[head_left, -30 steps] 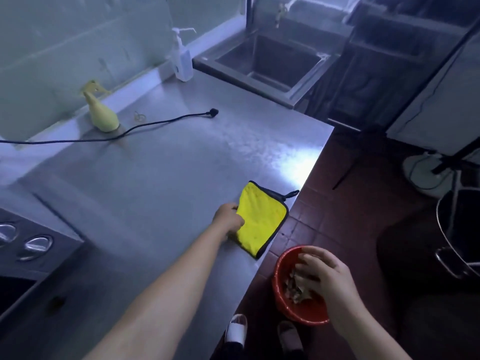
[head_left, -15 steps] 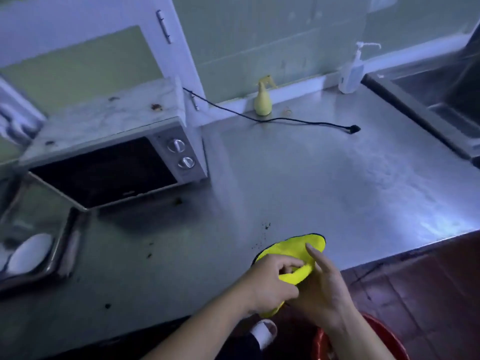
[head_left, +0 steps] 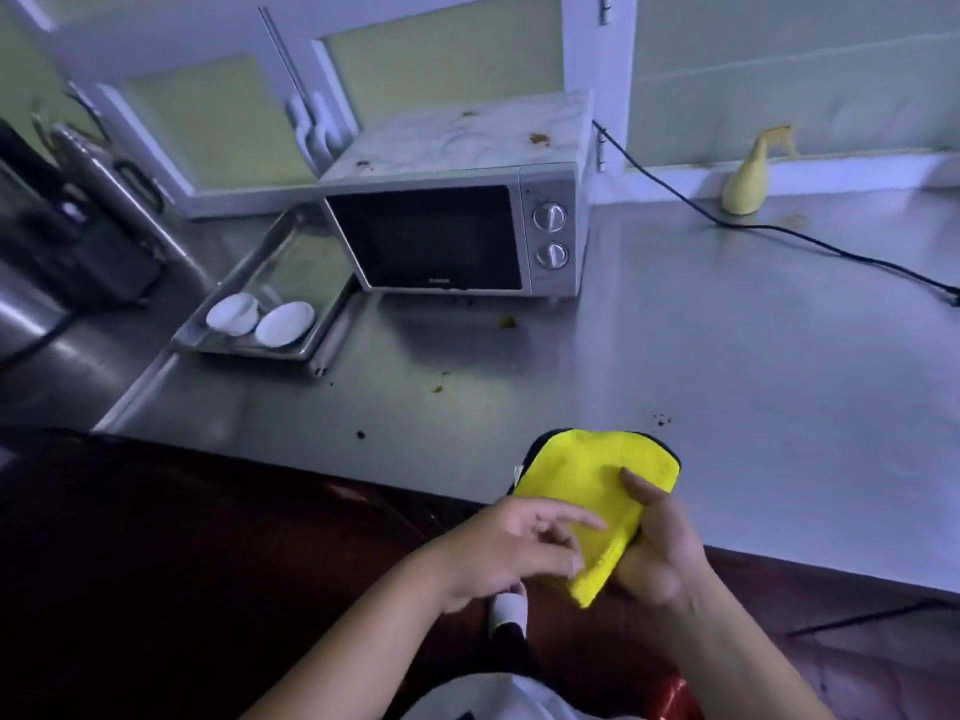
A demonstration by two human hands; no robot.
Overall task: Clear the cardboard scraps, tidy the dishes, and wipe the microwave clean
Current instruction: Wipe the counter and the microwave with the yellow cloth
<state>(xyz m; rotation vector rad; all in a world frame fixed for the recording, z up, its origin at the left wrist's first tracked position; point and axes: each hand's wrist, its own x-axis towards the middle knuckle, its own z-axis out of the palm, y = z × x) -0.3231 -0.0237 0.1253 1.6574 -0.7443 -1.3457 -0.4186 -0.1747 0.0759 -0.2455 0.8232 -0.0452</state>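
Note:
A yellow cloth (head_left: 587, 480) with a dark edge hangs over the front edge of the steel counter (head_left: 727, 381). My right hand (head_left: 657, 543) grips its lower right side, thumb on top. My left hand (head_left: 511, 545) rests its spread fingers on the cloth's lower left part. A silver microwave (head_left: 457, 236), door shut, stands at the back of the counter with brown stains on its top. Left of it, a metal tray (head_left: 291, 262) holds two white dishes (head_left: 260, 317). Small crumbs and stains dot the counter in front of the microwave.
A black power cord (head_left: 779, 231) runs from behind the microwave across the counter to the right. A yellow spray bottle (head_left: 748, 184) stands by the back wall. A red bucket (head_left: 675, 693) shows on the floor by my feet. Dark appliances sit at far left.
The view has swung left from the sink to the microwave. The cloth came off the counter's edge into both hands, and my right hand left the red bucket.

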